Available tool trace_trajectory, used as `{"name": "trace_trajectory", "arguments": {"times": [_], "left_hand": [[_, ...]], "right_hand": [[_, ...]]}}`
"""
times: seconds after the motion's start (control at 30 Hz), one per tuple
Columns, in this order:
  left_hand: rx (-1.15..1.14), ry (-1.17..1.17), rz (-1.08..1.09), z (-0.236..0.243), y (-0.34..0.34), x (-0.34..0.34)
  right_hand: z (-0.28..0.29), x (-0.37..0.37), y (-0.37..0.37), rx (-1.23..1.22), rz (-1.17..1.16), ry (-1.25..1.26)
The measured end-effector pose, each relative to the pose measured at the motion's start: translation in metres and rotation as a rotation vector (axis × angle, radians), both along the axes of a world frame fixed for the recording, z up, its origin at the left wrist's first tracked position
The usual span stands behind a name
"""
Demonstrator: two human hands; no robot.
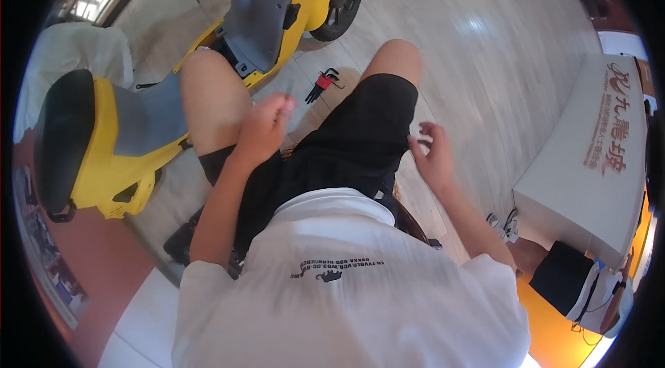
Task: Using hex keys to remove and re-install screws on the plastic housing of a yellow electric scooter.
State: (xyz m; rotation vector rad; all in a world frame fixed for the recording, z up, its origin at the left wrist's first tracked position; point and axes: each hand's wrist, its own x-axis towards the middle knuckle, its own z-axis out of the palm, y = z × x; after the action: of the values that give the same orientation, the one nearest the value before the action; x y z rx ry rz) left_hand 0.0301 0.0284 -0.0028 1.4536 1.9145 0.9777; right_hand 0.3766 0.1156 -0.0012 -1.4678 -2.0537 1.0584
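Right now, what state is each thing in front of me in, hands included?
Hex keys: in a red holder, lying on the floor.
Black seat: in place on the yellow scooter.
Scooter wheel: mounted.
Left hand: fingers curled, blurred; whether it holds anything is unclear.
Right hand: loosely open, no object visible in it.

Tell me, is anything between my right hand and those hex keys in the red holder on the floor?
Yes: your right thigh, in black shorts, lies across the straight line from your right hand to the hex keys. From your left hand, nothing visible stands between, just floor.
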Motion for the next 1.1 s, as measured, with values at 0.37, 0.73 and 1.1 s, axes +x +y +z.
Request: {"name": "trace_trajectory", "arguments": {"times": [0.37,0.73,1.1], "left_hand": [[0.257,-0.395,0.117,-0.018,-0.013,-0.019],[0.518,-0.455,0.633,-0.005,-0.077,-0.069],[0.624,-0.518,0.756,-0.006,-0.121,-0.086]], "right_hand": [[0.025,0.0,-0.098,-0.283,0.465,-0.197],[0.014,-0.124,-0.048,0.108,0.871,-0.662],[-0.038,-0.182,-0.046,0.468,0.97,-0.5]]}}
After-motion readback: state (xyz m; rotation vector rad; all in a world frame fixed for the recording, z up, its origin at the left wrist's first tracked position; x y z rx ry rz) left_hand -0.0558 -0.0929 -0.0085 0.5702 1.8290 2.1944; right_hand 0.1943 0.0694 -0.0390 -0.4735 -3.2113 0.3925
